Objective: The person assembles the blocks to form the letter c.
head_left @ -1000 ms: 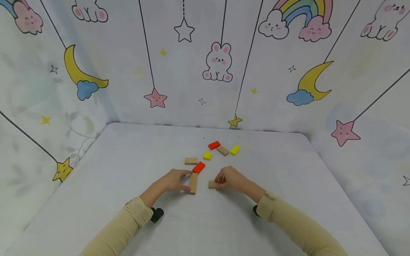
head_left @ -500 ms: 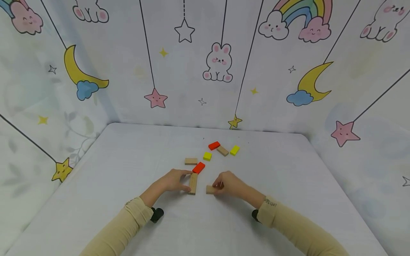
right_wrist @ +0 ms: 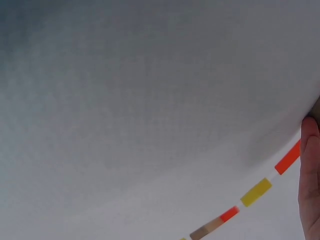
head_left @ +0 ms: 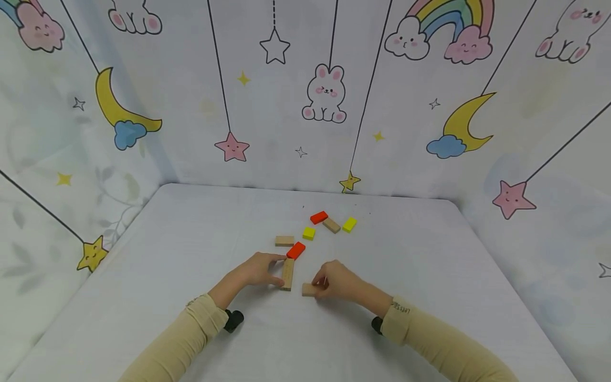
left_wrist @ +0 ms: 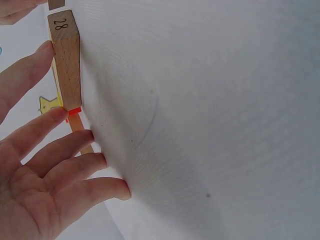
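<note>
In the head view, a light wooden block (head_left: 288, 273) lies lengthwise on the white table, with "28" on its near end face in the left wrist view. My left hand (head_left: 258, 269) is at its left side, thumb by the near end and index fingertip by the far end. The other left fingers (left_wrist: 80, 162) are spread and straight. To the right, my right hand (head_left: 340, 281) pinches a second wooden block (head_left: 307, 289) between thumb and fingers, its right part hidden. A red block (head_left: 296, 250) sits at the far end of the first block.
Beyond lie a wooden block (head_left: 284, 241), a yellow block (head_left: 308, 233), another red block (head_left: 319, 217), a tilted wooden block (head_left: 331, 225) and a second yellow block (head_left: 349, 224). A printed fabric wall (head_left: 267, 106) rises behind the table (head_left: 157, 254).
My right hand has drawn its wooden block toward me and left, near the close end of the first block. The left hand has stayed in place.
</note>
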`<state>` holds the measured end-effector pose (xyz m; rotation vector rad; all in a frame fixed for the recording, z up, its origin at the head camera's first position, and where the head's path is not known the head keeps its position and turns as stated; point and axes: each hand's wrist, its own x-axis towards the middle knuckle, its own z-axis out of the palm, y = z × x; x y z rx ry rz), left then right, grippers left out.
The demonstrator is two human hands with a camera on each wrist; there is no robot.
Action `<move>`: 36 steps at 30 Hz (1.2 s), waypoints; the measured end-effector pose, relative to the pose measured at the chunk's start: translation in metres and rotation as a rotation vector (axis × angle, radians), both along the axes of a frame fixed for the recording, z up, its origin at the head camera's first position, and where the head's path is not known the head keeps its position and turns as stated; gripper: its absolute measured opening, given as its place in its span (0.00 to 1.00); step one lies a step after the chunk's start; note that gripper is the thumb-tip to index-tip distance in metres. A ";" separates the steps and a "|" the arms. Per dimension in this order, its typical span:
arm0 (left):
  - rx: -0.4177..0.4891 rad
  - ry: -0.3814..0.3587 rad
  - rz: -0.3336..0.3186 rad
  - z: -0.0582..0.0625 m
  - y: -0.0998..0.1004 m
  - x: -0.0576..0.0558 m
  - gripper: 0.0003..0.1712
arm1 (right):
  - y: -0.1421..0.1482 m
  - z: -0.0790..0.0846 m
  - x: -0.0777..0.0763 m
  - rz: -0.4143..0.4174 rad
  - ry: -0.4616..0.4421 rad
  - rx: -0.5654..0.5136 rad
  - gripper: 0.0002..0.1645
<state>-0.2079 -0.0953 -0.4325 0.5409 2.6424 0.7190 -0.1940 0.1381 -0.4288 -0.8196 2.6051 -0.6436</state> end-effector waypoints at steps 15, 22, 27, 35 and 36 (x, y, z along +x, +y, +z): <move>0.005 0.013 -0.004 0.001 0.001 0.001 0.36 | -0.011 0.002 0.009 0.017 -0.028 -0.005 0.10; 0.003 0.013 -0.003 -0.001 0.001 0.000 0.37 | -0.017 0.003 0.014 0.008 -0.029 -0.007 0.10; 0.005 0.014 -0.002 -0.001 0.001 0.000 0.36 | -0.020 0.002 0.016 0.004 -0.020 0.002 0.11; -0.003 0.009 0.004 0.000 0.001 -0.001 0.37 | -0.024 0.000 0.018 0.013 -0.009 -0.008 0.11; -0.003 0.007 0.006 -0.001 0.001 -0.001 0.37 | -0.025 0.000 0.019 0.011 -0.011 -0.007 0.11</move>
